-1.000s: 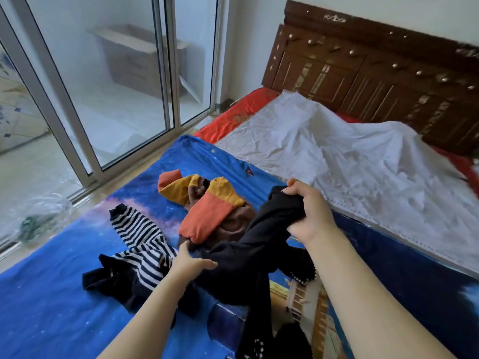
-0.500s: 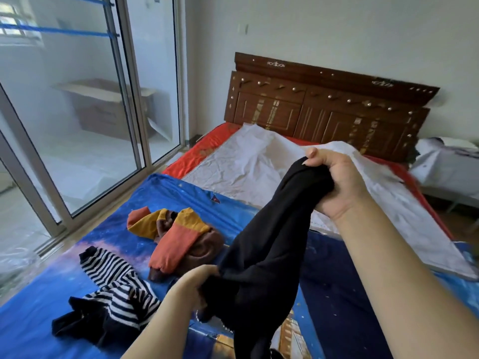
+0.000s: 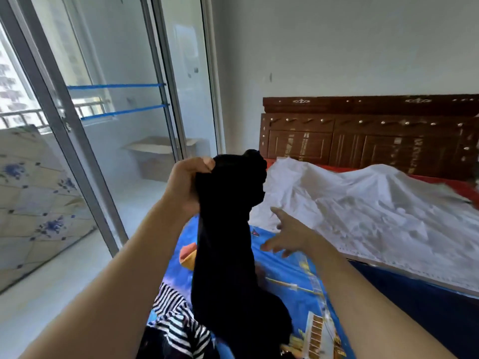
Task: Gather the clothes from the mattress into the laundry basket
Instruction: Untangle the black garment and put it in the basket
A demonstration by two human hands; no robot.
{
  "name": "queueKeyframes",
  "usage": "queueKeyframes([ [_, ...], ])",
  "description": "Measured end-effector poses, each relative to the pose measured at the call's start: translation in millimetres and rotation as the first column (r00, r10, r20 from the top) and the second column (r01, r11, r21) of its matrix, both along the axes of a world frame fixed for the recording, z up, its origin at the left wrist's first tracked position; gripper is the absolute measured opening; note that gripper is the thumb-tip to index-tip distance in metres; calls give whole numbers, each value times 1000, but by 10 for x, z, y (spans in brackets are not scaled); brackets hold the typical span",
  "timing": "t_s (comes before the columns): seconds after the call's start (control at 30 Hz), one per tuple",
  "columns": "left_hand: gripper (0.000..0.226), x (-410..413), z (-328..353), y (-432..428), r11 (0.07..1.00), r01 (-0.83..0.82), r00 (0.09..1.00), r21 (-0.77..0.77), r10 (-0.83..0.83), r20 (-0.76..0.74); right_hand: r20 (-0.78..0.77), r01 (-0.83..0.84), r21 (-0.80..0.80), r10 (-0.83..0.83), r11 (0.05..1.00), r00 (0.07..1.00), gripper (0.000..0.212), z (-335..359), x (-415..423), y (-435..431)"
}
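My left hand (image 3: 185, 186) is raised above the mattress and grips the top of a black garment (image 3: 228, 242), which hangs down long in front of me. My right hand (image 3: 287, 235) is lower and to the right, fingers spread, holding nothing, over the blue patterned sheet (image 3: 293, 278). A black-and-white striped garment (image 3: 178, 322) lies on the sheet at the lower left. An orange and yellow garment (image 3: 188, 255) shows only as an edge behind the black one. No laundry basket is in view.
A crumpled white sheet (image 3: 363, 216) covers the far half of the bed, before a dark wooden headboard (image 3: 375, 136). Sliding glass doors (image 3: 108, 141) run along the left, with pale floor (image 3: 51, 288) between them and the mattress.
The black garment passed from my right hand to my left, which lifted it higher. My right hand let go and dropped toward the sheet. The view tilted upward.
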State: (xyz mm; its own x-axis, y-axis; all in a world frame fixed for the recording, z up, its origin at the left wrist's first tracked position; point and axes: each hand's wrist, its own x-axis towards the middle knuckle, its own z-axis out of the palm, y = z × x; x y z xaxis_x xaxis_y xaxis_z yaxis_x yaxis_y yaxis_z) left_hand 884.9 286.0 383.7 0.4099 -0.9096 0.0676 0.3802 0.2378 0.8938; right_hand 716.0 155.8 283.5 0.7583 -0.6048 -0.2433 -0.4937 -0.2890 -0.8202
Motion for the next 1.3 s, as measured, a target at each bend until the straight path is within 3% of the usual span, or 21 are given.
queueKeyframes([
  [0.07,15,36,216,126,1000,-19,997,-22,20,80,114,-122,28,118,992,986,102,99,154,166],
  [0.17,21,88,456,372,998,-3,986,-61,13,165,102,-172,-21,173,985,980,98,137,448,378],
  [0.33,22,174,742,901,989,26,971,-143,8,238,75,-201,137,192,970,979,99,-53,662,448],
  [0.43,30,278,825,1151,990,-43,960,-131,77,271,237,-147,-28,149,989,960,98,-67,899,573],
  [0.5,33,299,833,1230,990,-71,950,-121,104,296,305,-185,-137,219,973,927,70,68,1120,817],
  [0.6,45,355,800,1328,977,-198,893,-80,213,397,-14,-365,-130,366,922,930,25,283,1279,1205],
  [0.67,45,448,747,1426,930,-367,802,-16,325,501,-134,-374,-223,351,900,927,21,212,1296,1179],
  [0.73,40,629,665,1557,774,-633,556,-17,469,686,-114,-227,-385,198,895,974,15,216,1233,1002],
  [0.8,23,818,550,1724,589,-805,286,-67,485,827,-61,-24,-469,-6,883,998,35,431,1144,832],
  [0.83,12,901,489,1798,536,-841,238,-71,486,841,-18,39,-434,-51,900,999,36,640,1095,812],
  [0.9,13,1012,410,1898,511,-860,323,-9,558,764,174,106,-123,-84,987,981,22,1124,1073,840],
  [0.97,12,1021,433,1927,564,-825,473,24,669,573,352,37,207,-109,978,930,21,1591,1028,988],
  [1.0,13,988,477,1915,605,-796,532,8,693,486,454,-48,297,-97,954,886,22,1764,1021,1090],
  [1.07,14,822,599,1835,725,-685,662,-71,660,356,599,-215,346,-39,913,800,22,1999,1031,1314],
  [1.13,17,534,698,1739,831,-539,740,-135,544,395,686,-325,338,5,883,727,22,2136,1062,1553],
  [1.23,35,238,702,1618,933,-358,669,-29,278,689,715,-374,251,90,893,693,13,2257,1140,1886],
  [1.3,38,235,711,1597,879,-476,652,-39,382,655,711,-395,180,158,901,685,8,2302,1144,1945],
])
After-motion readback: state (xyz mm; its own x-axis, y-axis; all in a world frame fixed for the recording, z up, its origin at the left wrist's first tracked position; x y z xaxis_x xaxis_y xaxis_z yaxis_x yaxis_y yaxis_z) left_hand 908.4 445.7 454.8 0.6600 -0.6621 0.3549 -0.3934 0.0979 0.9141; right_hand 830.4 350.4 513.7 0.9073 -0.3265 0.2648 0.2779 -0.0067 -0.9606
